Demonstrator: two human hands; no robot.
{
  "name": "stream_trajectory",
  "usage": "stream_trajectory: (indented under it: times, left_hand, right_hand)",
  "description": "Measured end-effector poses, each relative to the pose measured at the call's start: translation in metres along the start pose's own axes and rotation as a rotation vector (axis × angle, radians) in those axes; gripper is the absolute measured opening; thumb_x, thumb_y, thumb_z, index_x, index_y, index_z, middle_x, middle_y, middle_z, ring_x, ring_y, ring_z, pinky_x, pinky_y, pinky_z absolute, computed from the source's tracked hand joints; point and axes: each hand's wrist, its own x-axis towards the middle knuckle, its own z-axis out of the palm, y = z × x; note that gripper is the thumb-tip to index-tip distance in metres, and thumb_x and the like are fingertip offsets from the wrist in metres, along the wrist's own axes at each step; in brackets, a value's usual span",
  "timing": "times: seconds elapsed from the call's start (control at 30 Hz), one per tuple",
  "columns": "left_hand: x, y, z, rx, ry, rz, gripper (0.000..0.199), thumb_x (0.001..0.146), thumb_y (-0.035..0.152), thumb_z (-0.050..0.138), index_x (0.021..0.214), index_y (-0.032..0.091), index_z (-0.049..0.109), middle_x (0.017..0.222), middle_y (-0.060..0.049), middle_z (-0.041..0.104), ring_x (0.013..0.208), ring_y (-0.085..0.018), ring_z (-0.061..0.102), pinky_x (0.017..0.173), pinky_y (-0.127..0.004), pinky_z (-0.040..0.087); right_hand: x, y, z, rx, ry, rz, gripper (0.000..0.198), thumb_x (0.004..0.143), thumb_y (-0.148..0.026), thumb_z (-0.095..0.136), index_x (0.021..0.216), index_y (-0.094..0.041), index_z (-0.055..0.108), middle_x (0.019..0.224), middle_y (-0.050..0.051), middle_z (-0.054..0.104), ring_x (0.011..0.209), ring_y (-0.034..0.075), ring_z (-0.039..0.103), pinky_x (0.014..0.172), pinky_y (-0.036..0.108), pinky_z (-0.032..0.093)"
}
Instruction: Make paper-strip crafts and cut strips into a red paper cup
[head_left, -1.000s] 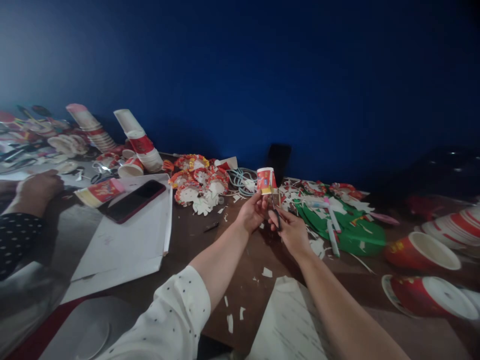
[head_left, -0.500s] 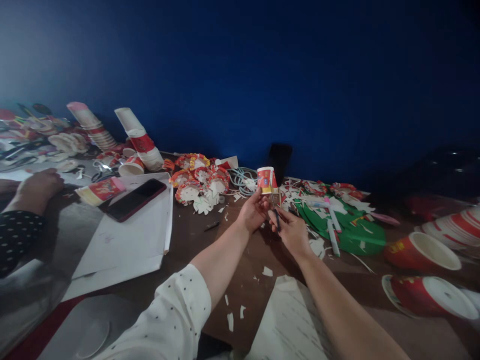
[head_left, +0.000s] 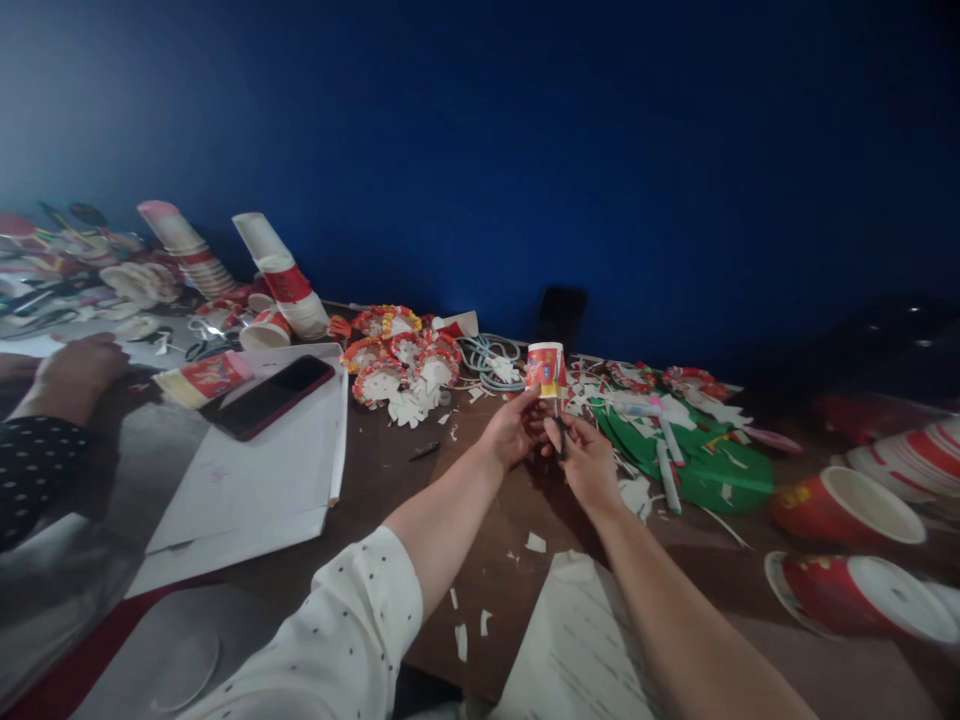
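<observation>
Left hand (head_left: pixel 512 432): fingers clamped on the lower part of a red-and-yellow paper cup (head_left: pixel 546 366). Right hand (head_left: pixel 590 468): closed around the handles of dark scissors (head_left: pixel 561 440), blades up against the cup; blade gap too small to tell. Cup roughly upright, held toward the bench's (head_left: pixel 420 500) back edge. Green sheet (head_left: pixel 735 485), strewn with scraps, right of the hands. Paper cups (head_left: pixel 806 505) lie toward the right edge. Co-worker's hand (head_left: pixel 79 372) at far left.
</observation>
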Motion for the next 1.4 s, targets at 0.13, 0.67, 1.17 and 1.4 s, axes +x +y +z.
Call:
stream_trajectory:
  times: [0.13,0.67,1.17,1.4]
  left_hand:
    - [0.0,0.0,0.0,0.041,-0.026,0.036,0.033,0.081,0.038,0.063,0.064,0.012,0.054,0.052,0.001,0.055,0.042,-0.009,0.051,0.041,-0.02,0.041]
    - [0.003,-0.005,-0.001,0.094,-0.051,0.081,0.031,0.079,0.034,0.067,0.062,0.012,0.052,0.052,0.002,0.049,0.04,-0.006,0.044,0.041,-0.019,0.037]
    - [0.005,-0.004,-0.001,-0.01,-0.155,0.034,0.024,0.078,0.022,0.069,0.067,0.011,0.051,0.056,0.004,0.044,0.042,0.0,0.037,0.037,-0.011,0.03]
    - [0.0,0.003,0.002,-0.163,-0.085,0.088,0.02,0.075,0.015,0.07,0.071,0.012,0.051,0.057,0.005,0.041,0.044,-0.001,0.039,0.036,-0.009,0.026]
  right_hand:
    - [0.002,0.003,-0.001,0.017,-0.008,-0.041,0.042,0.066,-0.049,0.074,0.091,-0.016,0.068,0.067,0.001,0.064,0.049,0.009,0.049,0.044,0.021,0.036]
    - [0.002,-0.007,-0.001,0.08,0.066,0.036,0.045,0.067,-0.05,0.074,0.093,-0.018,0.056,0.064,-0.003,0.063,0.045,0.008,0.052,0.038,0.016,0.03]
    - [-0.001,-0.011,-0.002,0.093,0.096,-0.044,0.037,0.072,-0.049,0.072,0.083,-0.02,0.052,0.055,-0.005,0.057,0.041,0.007,0.048,0.038,0.016,0.033]
    - [0.0,-0.01,-0.005,0.135,0.079,-0.032,0.039,0.07,-0.05,0.073,0.083,-0.02,0.051,0.055,-0.005,0.057,0.04,0.006,0.049,0.035,0.016,0.03]
